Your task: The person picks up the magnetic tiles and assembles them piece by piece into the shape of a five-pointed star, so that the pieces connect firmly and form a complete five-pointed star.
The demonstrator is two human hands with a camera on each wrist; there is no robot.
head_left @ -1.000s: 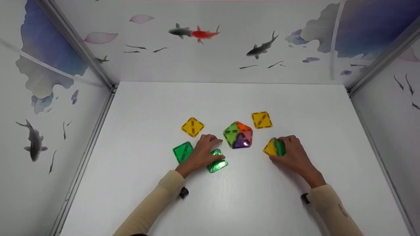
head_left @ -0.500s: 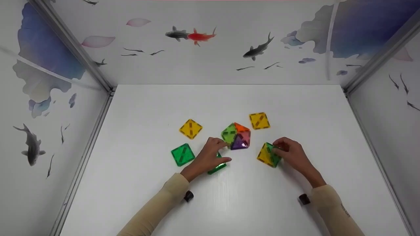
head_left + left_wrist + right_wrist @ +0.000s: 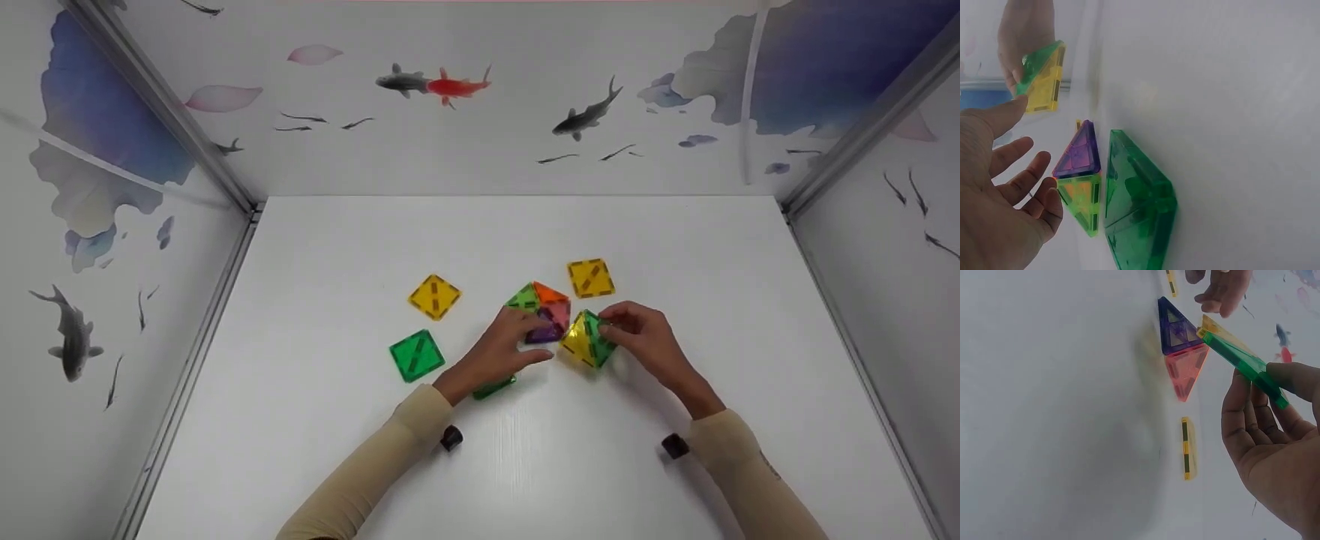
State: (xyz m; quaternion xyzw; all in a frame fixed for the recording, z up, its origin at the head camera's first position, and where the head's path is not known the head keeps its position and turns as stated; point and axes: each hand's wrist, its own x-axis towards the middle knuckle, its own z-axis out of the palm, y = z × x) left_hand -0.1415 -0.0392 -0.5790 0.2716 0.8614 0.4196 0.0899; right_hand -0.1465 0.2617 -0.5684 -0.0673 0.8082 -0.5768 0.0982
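My right hand (image 3: 639, 330) pinches a joined yellow and green magnetic tile piece (image 3: 579, 341) by its green side, thumb on one face and fingers on the other. In the right wrist view, its yellow tile (image 3: 1224, 334) meets the green tile (image 3: 1244, 367) at an angle, and the piece is raised off the table. My left hand (image 3: 495, 346) reaches toward it with fingers spread, holding nothing. Under those fingers stands a low multicoloured tile pyramid (image 3: 555, 309), partly covered in the head view. Below the left hand lies a green tile piece (image 3: 1140, 197), mostly hidden from the head camera.
Two yellow square tiles (image 3: 435, 297) lie farther back, the other yellow tile (image 3: 591, 278) being behind the pyramid. A green square tile (image 3: 417, 355) rests left of the left hand. Printed walls (image 3: 480, 157) enclose the white table (image 3: 337, 240) on three sides.
My right hand has lifted the yellow and green piece and carried it left toward the pyramid. My left hand has left the green piece and moved right, toward the other hand.
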